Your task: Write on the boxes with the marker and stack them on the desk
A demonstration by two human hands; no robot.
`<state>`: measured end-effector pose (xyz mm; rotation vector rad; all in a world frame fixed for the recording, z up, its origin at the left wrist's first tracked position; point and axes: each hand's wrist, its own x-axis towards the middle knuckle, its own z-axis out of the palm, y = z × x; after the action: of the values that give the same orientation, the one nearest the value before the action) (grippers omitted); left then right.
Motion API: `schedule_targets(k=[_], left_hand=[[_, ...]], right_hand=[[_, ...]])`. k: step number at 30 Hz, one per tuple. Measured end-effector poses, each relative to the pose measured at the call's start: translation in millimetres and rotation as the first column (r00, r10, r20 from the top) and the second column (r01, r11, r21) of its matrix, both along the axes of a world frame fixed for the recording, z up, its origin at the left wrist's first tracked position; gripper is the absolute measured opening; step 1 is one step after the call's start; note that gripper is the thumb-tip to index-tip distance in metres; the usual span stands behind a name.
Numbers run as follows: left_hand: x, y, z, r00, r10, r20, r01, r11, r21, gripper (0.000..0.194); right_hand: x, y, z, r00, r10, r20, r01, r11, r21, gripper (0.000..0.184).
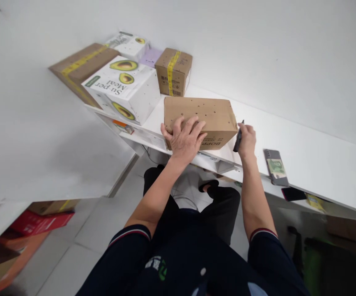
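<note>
A brown cardboard box with printed letters on its near side lies on the white desk, close to the front edge. My left hand rests on its top and front edge, fingers spread and pressed to the cardboard. Just off the box's right end, my right hand is closed around a slim black tool, which could be a marker or a cutter. The narrow end of this tool points up and away from me, near the box's right corner.
Left of the box stand a white avocado-print carton, a small taped box and a larger taped box. A grey phone lies at the right, near the desk's front edge. Below it, a shelf holds a dark phone.
</note>
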<state>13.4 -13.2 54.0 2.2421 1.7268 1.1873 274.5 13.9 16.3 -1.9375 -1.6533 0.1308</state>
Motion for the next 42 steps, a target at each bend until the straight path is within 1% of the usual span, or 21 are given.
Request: schedule_targets(k=[2,4,7,9,11,13,14,16,17,18,20,21,23,24,25,27,30,33,37,40,42], left_hand=[[0.2,-0.1,0.2,1.0,-0.001,0.007,0.001,1.0,0.003,0.029],[0.5,-0.1,0.5,1.0,-0.004,0.013,0.004,1.0,0.004,0.029],[1.0,0.2,0.9,1.0,-0.006,0.021,0.006,1.0,0.001,0.029],[1.1,0.2,0.9,1.0,-0.007,0.022,0.007,1.0,0.002,0.029],[1.0,-0.1,0.6,1.0,-0.003,0.014,0.003,1.0,0.003,0.029],[0.6,-0.5,0.3,1.0,0.002,0.002,-0.002,1.0,0.004,0.03],[0.4,-0.8,0.2,1.0,0.002,-0.003,-0.002,1.0,0.004,0.03],[-0.2,-1.3,0.5,1.0,-0.005,-0.009,0.005,1.0,0.001,0.03],[-0.5,-1.5,0.9,1.0,-0.01,-0.009,0.01,1.0,-0.002,0.03],[-0.7,-1.6,1.3,1.0,-0.015,-0.008,0.015,1.0,-0.005,0.03],[-0.9,-1.8,2.0,1.0,-0.02,0.001,0.02,1.0,-0.006,0.029],[-0.9,-1.9,2.3,1.0,-0.02,0.006,0.02,1.0,-0.005,0.029],[-0.8,-2.0,2.1,1.0,-0.021,0.016,0.02,1.0,0.003,0.03],[-0.6,-2.0,1.8,1.0,-0.021,0.02,0.021,1.0,0.007,0.03],[-0.5,-1.9,1.3,1.0,-0.02,0.024,0.02,1.0,0.011,0.03],[-0.2,-1.5,0.0,0.999,-0.015,0.028,0.015,1.0,0.016,0.029],[-0.1,-0.7,-2.3,1.0,-0.011,0.024,0.011,1.0,0.02,0.03],[-0.6,-0.1,-3.9,1.0,-0.016,0.017,0.016,1.0,0.024,0.032],[-1.2,-0.6,-3.6,1.0,-0.022,0.011,0.022,0.999,0.026,0.032],[-1.3,-1.4,-2.6,1.0,-0.019,0.01,0.018,1.0,0.021,0.031],[-1.2,-1.5,-2.8,1.0,-0.021,0.009,0.021,1.0,0.023,0.031]], right_hand=[[5.4,-0.8,-10.3,0.975,0.006,0.222,0.03,0.987,-0.155,0.045],[3.2,0.4,-15.9,0.941,0.041,0.336,0.045,0.969,-0.244,0.048],[-5.0,4.1,-20.6,0.914,0.113,0.391,0.021,0.946,-0.322,0.05],[-9.1,5.5,-23.9,0.916,0.142,0.376,-0.002,0.937,-0.35,0.049],[-10.1,3.3,-27.4,0.936,0.142,0.321,-0.029,0.943,-0.332,0.05],[-6.1,-4.5,-29.7,0.962,0.101,0.255,-0.034,0.966,-0.255,0.054],[-1.6,-11.1,-30.0,0.971,0.059,0.231,-0.01,0.978,-0.207,0.057],[12.6,-29.2,-28.3,0.973,-0.088,0.214,0.117,0.985,-0.125,0.062],[22.3,-40.2,-26.5,0.958,-0.189,0.217,0.215,0.971,-0.107,0.065],[33.4,-52.1,-24.1,0.925,-0.305,0.224,0.335,0.936,-0.107,0.07],[57.7,-76.7,-19.0,0.844,-0.487,0.224,0.528,0.829,-0.185,0.088],[70.1,-88.5,-16.7,0.809,-0.547,0.214,0.587,0.766,-0.261,0.096],[92.8,-109.1,-14.1,0.784,-0.592,0.184,0.609,0.678,-0.413,0.108],[102.5,-117.3,-13.8,0.791,-0.588,0.172,0.591,0.66,-0.464,0.11],[110.7,-123.9,-14.2,0.805,-0.57,0.166,0.568,0.66,-0.491,0.111],[122.6,-131.9,-16.2,0.834,-0.519,0.184,0.536,0.686,-0.492,0.108],[129.2,-133.1,-18.0,0.855,-0.458,0.244,0.517,0.716,-0.47,0.1],[124.7,-129.1,-15.2,0.863,-0.413,0.29,0.505,0.723,-0.472,0.097],[106.2,-132.9,-8.7,0.865,-0.398,0.307,0.501,0.733,-0.461,0.099],[87.8,-151.3,-6.1,0.879,-0.429,0.209,0.477,0.761,-0.439,0.1],[73.3,-170.0,-7.0,0.876,-0.482,-0.02,0.428,0.796,-0.428,0.099]])
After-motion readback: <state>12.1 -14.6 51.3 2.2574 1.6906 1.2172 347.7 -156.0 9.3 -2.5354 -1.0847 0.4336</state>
